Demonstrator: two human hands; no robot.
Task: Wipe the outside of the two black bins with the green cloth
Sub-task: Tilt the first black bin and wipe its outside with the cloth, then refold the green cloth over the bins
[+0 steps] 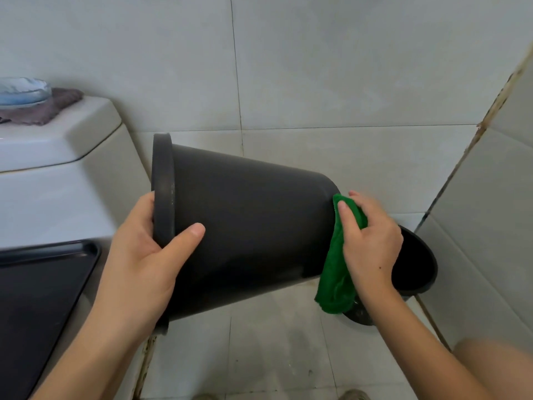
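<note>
**Hands turn one bin sideways to wipe its base**

The left hand (144,255) grips the rim of the tipped bin (245,226), thumb across its wall; the right hand (372,243) pinches the green cloth (334,284) against the bin's bottom edge. The first bin's base looks to be the step in hand; next, probably, rotate it to reach unwiped sides. The second bin (418,264) stands on the floor behind the right hand, mostly hidden; the held bin's base faces away, unseen.
</note>
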